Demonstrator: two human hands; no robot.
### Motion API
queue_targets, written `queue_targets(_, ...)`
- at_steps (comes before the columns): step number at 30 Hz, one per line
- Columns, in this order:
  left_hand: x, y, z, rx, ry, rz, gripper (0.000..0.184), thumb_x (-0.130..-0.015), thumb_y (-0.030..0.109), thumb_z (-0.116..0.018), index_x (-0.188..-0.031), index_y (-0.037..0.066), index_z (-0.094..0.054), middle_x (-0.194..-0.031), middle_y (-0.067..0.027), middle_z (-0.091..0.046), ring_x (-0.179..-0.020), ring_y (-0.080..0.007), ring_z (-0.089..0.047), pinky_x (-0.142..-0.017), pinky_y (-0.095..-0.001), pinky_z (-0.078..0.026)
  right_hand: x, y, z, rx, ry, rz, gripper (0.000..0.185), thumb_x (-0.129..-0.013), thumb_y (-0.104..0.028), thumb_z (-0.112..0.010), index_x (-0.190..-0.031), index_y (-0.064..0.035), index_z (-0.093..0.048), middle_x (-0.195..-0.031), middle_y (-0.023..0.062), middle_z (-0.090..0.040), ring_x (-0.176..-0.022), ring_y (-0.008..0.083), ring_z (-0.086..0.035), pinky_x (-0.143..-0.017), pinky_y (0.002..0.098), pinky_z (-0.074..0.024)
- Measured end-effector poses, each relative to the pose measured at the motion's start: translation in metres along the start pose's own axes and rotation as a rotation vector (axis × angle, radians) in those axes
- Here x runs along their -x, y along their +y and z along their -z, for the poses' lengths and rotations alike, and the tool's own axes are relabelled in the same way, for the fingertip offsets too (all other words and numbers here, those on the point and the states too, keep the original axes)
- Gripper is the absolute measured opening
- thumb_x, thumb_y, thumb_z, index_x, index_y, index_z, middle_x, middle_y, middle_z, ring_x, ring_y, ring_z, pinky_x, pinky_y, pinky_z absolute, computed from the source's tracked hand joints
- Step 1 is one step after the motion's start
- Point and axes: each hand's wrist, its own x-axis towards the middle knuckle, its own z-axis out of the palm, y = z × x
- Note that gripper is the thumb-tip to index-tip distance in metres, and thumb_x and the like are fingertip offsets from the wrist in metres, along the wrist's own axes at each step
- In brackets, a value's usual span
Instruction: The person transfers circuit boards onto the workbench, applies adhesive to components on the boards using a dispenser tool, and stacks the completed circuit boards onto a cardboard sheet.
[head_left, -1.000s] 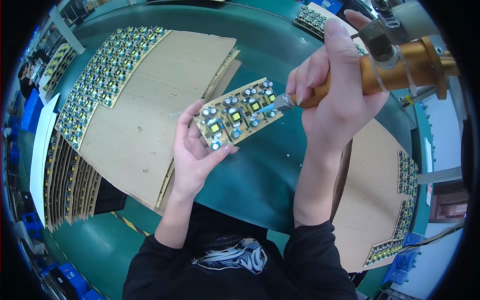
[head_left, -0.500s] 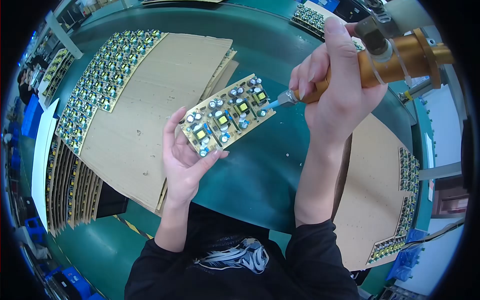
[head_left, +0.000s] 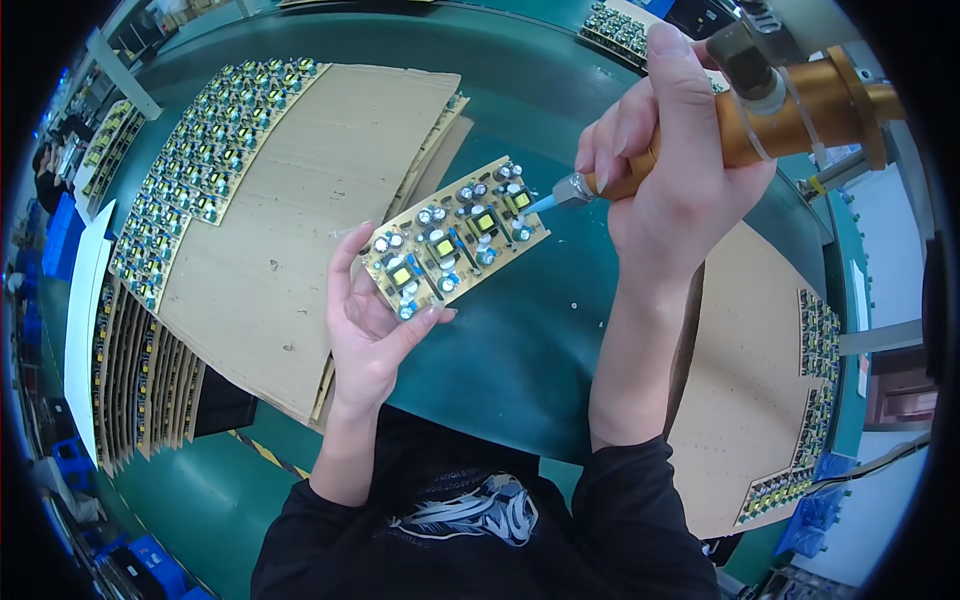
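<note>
My left hand (head_left: pixel 372 318) grips a circuit board panel (head_left: pixel 462 248) by its lower left end, thumb on the near edge and fingers on the far side. The board is tan, with yellow-topped transformers, capacitors and white blobs among them. My right hand (head_left: pixel 680 165) is wrapped round an orange-gold glue dispensing gun (head_left: pixel 770 125) with a metal fitting and a pale blue nozzle (head_left: pixel 545 204). The nozzle's tip is at the board's right end, beside the last transformer; whether it touches cannot be made out.
Left, a cardboard sheet (head_left: pixel 300 190) carries rows of similar boards (head_left: pixel 215 140). Below it stand stacked cardboard layers (head_left: pixel 150 375) with boards between. Another cardboard sheet (head_left: pixel 740 390) with boards (head_left: pixel 818 335) along its edge lies right. The green table (head_left: pixel 520 350) spans between. A person (head_left: pixel 48 180) is far left.
The nozzle has shifted slightly left and up, from the capacitor at the board's right end toward the transformer. The board has tilted a little; both hands keep their grips.
</note>
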Motion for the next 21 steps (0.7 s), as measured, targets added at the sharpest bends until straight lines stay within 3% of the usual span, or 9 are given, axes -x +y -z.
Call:
queue_targets(12,0.001,-0.001,0.001,0.014,0.011,0.036,0.082,-0.072,-0.013,-0.065,-0.138,0.004,-0.02,-0.125,-0.0209,-0.043,-0.111,-0.0306,-0.054,-0.077,-0.0391,-0.057,0.0,-0.004,-0.006,0.053,0.01,-0.02,0.025,-0.088,-0.012,-0.058,-0.107,0.0032,-0.052,-0.049,0.0033,-0.045,-0.033,0.0103,-0.043,-0.035,0.0246,-0.0396)
queue_targets(15,0.003,-0.007,0.003,0.006,0.038,0.063,0.084,-0.071,-0.012,-0.066,-0.139,0.005,-0.019,-0.125,-0.0206,-0.043,-0.11,-0.03,-0.054,-0.078,-0.039,-0.056,0.0,-0.014,-0.02,-0.045,0.297,-0.321,0.018,-0.087,-0.012,-0.057,-0.099,0.0005,-0.052,-0.047,0.0012,-0.043,-0.031,0.0086,-0.037,-0.031,0.0222,-0.0339)
queue_targets(19,0.023,-0.025,0.004,-0.036,-0.008,0.14,0.092,-0.07,-0.013,-0.068,-0.142,0.006,-0.014,-0.127,-0.0201,-0.043,-0.11,-0.0278,-0.055,-0.082,-0.0368,-0.054,-0.001,0.008,-0.004,-0.078,0.129,-0.141,0.033,-0.089,-0.011,-0.057,-0.116,0.0035,-0.047,-0.05,0.0028,-0.043,-0.034,0.0097,-0.041,-0.036,0.0244,-0.0381)
queue_targets(21,0.035,-0.025,0.005,-0.046,-0.033,0.272,0.093,-0.07,-0.003,-0.073,-0.142,0.002,-0.014,-0.128,-0.0234,-0.043,-0.116,-0.0328,-0.05,-0.094,-0.0412,-0.046,-0.002,0.008,-0.004,-0.095,0.118,-0.159,0.034,-0.089,-0.01,-0.056,-0.118,0.0037,-0.046,-0.05,0.0024,-0.042,-0.035,0.0094,-0.04,-0.037,0.0242,-0.0375)
